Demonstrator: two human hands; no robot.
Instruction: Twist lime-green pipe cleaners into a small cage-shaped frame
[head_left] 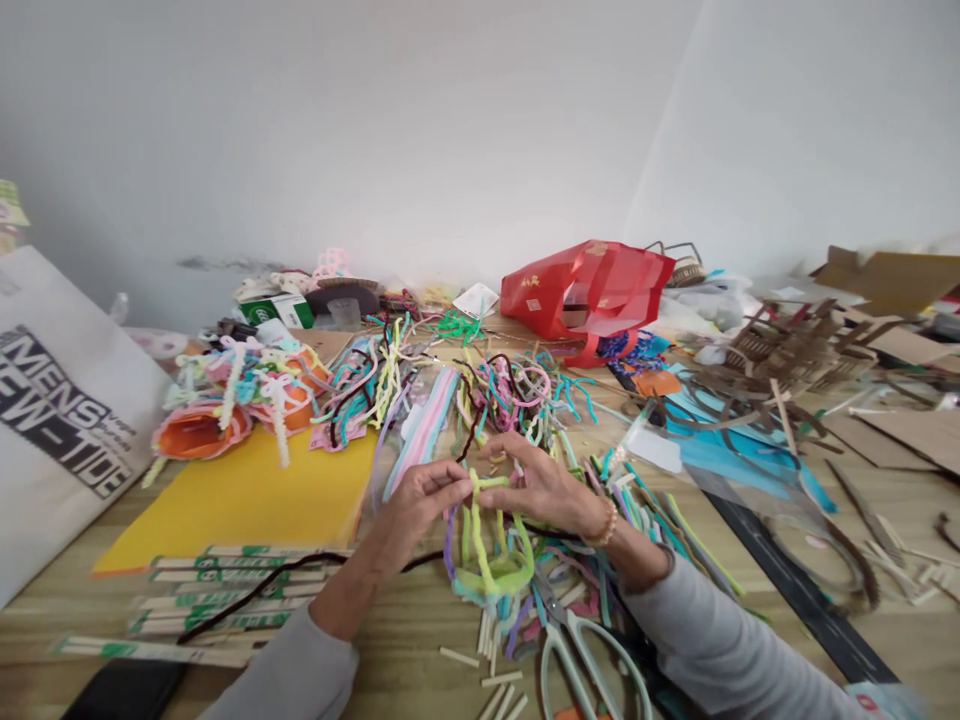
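My left hand [424,505] and my right hand [536,490] meet over a woven basket-like form of green, yellow and purple pipe cleaners [487,560]. Fingertips of both hands pinch a yellow-green stem at its upper edge. A beaded bracelet [606,525] circles my right wrist. Below the form lie scissors with pale green handles [577,650], nearest my right forearm. A dark brown pipe cleaner [255,590] runs past my left wrist. Loose multicoloured pipe cleaners [510,395] spread just beyond my hands.
A yellow card sheet [240,500] and orange cups with pipe-cleaner decorations [199,432] lie left, beside a printed tote bag [67,420]. Wrapped sticks [217,590] lie front left. A red bag [585,290], cardboard cutouts [795,350] and a black ruler [795,590] lie beyond and right.
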